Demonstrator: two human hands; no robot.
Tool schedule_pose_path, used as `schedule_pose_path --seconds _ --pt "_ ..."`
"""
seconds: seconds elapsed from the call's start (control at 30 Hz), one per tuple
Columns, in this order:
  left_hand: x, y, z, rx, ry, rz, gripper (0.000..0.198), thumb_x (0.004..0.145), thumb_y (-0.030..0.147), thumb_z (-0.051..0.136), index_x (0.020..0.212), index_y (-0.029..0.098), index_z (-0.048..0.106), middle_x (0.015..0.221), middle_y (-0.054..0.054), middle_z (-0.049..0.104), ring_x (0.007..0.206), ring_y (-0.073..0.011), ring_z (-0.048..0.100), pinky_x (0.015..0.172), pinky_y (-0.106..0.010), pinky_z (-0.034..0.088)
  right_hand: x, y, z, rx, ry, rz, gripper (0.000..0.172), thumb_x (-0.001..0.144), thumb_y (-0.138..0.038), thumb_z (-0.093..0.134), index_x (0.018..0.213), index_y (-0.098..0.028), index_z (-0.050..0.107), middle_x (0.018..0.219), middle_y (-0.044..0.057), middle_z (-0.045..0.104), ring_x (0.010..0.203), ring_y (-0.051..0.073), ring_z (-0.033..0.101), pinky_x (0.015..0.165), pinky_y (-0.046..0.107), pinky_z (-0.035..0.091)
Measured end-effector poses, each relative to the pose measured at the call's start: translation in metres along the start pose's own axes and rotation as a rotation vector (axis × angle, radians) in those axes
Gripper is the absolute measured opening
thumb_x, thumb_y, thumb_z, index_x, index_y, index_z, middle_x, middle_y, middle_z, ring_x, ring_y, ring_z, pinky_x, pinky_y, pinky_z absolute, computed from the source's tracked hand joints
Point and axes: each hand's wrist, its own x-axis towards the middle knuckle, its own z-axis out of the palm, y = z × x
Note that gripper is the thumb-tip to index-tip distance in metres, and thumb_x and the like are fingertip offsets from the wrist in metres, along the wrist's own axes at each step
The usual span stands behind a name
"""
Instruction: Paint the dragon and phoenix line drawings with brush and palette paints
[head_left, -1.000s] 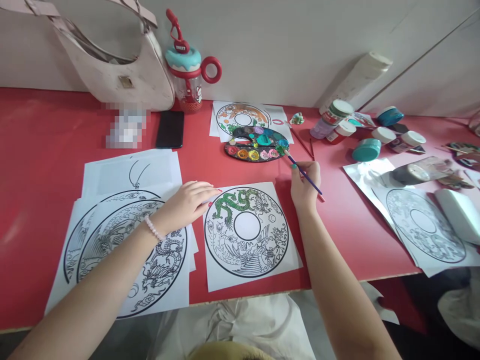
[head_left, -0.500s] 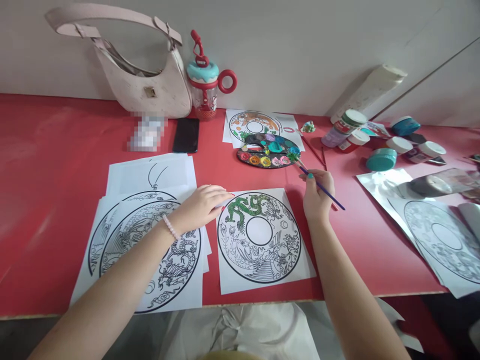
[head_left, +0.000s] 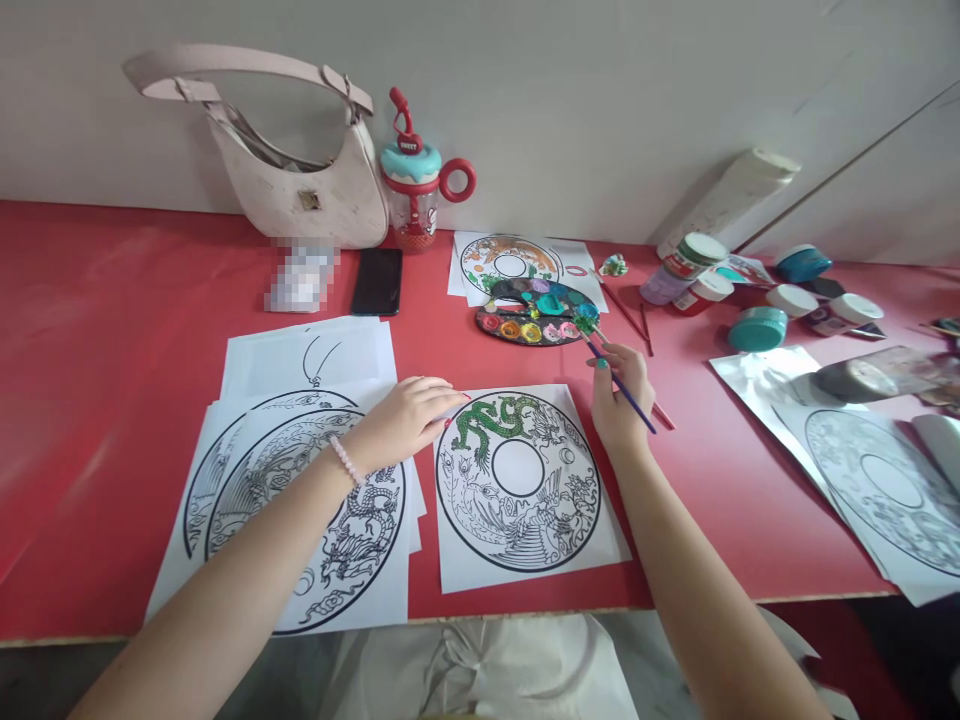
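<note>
A printed sheet (head_left: 517,540) with a ring of dragon and phoenix line art lies before me, its upper-left dragon painted green. My left hand (head_left: 409,422) rests flat at its upper-left corner, fingers extended, holding nothing. Closed round a blue paintbrush (head_left: 628,396), my right hand (head_left: 622,395) is just right of the sheet. A second, reddish brush (head_left: 663,415) also passes through that hand. The tips are at the green paint on the right end of the black palette (head_left: 517,336), which holds several colours.
Left of the sheet are more printed sheets (head_left: 360,590), a phone (head_left: 377,282), a pink bag (head_left: 307,205) and a cup (head_left: 412,205). Behind the palette lies an orange-painted sheet (head_left: 465,250). Paint jars (head_left: 757,330) and other sheets (head_left: 885,480) are at the right.
My right hand has moved slightly left and down with the brushes, whose tips remain at the palette's right end. My left hand stays at the sheet's corner. The view has shifted slightly.
</note>
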Motion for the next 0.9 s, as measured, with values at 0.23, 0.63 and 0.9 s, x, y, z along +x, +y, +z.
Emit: schedule_pose_path --seconds 0.23,0.63,0.9 --pt "0.000 -0.004 0.000 0.034 0.024 -0.031 0.035 0.089 0.010 0.050 0.122 0.022 0.052 0.117 -0.004 0.063 0.112 -0.0208 0.053 0.096 -0.045 0.046 -0.002 0.000 0.001 -0.081 -0.052 -0.179 0.027 0.089 -0.026 0.042 0.111 -0.021 0.057 0.095 0.009 0.069 0.090 0.023 0.060 0.080 0.040 0.049" --pt "-0.002 -0.008 -0.002 0.031 0.019 -0.101 0.037 0.090 0.013 0.047 0.126 0.023 0.050 0.123 -0.003 0.059 0.116 -0.0202 0.051 0.101 -0.045 0.042 -0.019 -0.010 -0.008 0.004 -0.165 -0.199 0.030 0.092 -0.029 0.041 0.119 -0.024 0.052 0.103 0.009 0.065 0.095 0.024 0.060 0.082 0.040 0.049" --pt "-0.003 -0.008 -0.001 0.031 0.009 -0.110 0.036 0.090 0.015 0.045 0.125 0.022 0.049 0.123 -0.004 0.059 0.117 -0.0207 0.050 0.102 -0.046 0.041 -0.036 -0.020 -0.023 0.161 -0.150 0.036 0.023 0.091 -0.029 0.043 0.108 -0.023 0.057 0.103 0.008 0.067 0.096 0.022 0.062 0.083 0.038 0.048"
